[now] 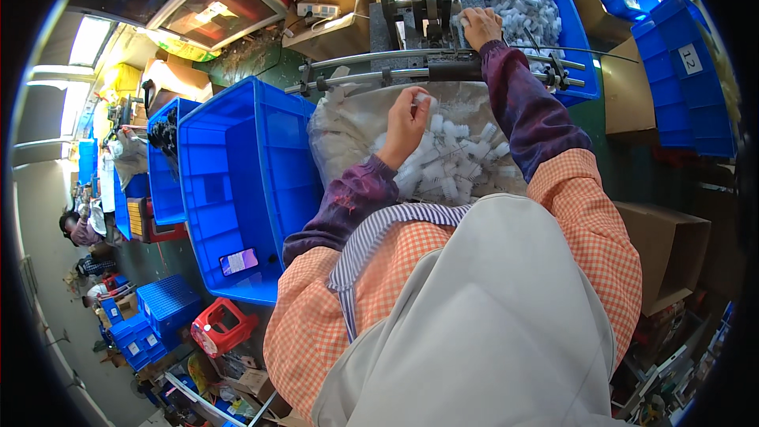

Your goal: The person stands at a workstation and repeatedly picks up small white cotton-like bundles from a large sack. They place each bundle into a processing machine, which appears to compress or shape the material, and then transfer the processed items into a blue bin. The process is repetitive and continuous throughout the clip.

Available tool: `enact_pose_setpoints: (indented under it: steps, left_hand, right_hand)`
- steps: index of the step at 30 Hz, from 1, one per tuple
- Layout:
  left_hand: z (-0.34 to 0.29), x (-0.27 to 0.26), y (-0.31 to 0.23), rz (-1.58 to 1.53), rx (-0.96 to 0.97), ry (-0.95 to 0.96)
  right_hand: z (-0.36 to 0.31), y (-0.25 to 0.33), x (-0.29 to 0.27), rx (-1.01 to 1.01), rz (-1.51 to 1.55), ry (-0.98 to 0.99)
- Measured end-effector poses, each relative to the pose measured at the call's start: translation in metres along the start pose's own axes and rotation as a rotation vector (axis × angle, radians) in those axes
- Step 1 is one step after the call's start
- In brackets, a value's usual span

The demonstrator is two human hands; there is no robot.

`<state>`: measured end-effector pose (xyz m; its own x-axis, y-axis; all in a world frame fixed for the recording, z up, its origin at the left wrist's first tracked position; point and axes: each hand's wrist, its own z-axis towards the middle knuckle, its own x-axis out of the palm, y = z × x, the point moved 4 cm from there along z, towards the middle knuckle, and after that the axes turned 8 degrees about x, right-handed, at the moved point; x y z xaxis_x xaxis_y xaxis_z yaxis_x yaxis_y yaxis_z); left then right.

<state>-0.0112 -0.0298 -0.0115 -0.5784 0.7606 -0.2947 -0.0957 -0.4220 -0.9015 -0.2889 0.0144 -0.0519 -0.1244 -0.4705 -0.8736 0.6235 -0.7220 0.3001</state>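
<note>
My left hand [405, 128] is raised over a pale cloth-lined tray [341, 128]. Its thumb and fingers pinch a small white plastic piece [422, 100]. Below and beside it lies a heap of similar white pieces [455, 160], some with comb-like ribbed edges. My right hand [481, 28] reaches farther out, to the right side of a dark metal bench machine [419, 20]. Those fingers are bent, and whatever they grip is hidden. Just right of this hand, a blue bin [575, 39] contains many translucent plastic pieces [518, 12].
Horizontal metal rails [360, 59] cross between me and the machine. At my left stands a deep blue crate [225, 158] with a phone [239, 262] in it. Stacked blue crates [672, 63] and cardboard boxes [660, 253] are at right. A red stool [224, 327] stands lower left; people work far left.
</note>
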Motion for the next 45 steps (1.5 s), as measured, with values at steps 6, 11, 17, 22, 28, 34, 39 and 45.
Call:
enact_pose_setpoints:
  steps: [6, 11, 17, 22, 28, 34, 39, 45]
  left_hand:
    - [0.01, -0.009, -0.003, -0.101, -0.018, -0.122]
    - [0.002, 0.0, 0.008, -0.014, -0.079, 0.127]
    - [0.008, -0.007, -0.004, 0.241, 0.222, 0.041]
    - [0.014, -0.011, -0.018, 0.204, 0.214, -0.025]
    - [0.014, -0.01, -0.021, 0.209, 0.223, -0.012]
    - [0.018, -0.021, -0.02, 0.14, 0.148, -0.012]
    - [0.025, -0.015, -0.024, 0.025, 0.155, -0.008]
    - [0.033, -0.006, -0.027, -0.035, 0.137, -0.011]
  right_hand:
    - [0.003, 0.005, -0.006, 0.024, 0.06, 0.097]
    - [-0.004, -0.001, -0.019, 0.158, -0.14, 0.065]
    - [-0.02, 0.001, -0.029, 0.129, -0.176, 0.127]
    - [-0.02, 0.029, -0.012, 0.107, -0.173, 0.121]
    - [-0.024, 0.063, -0.007, 0.066, -0.187, 0.099]
    - [-0.021, 0.032, -0.016, 0.095, -0.226, 0.143]
    - [-0.005, -0.02, -0.01, 0.107, -0.078, 0.205]
    - [0.021, -0.047, -0.05, 0.237, -0.357, 0.235]
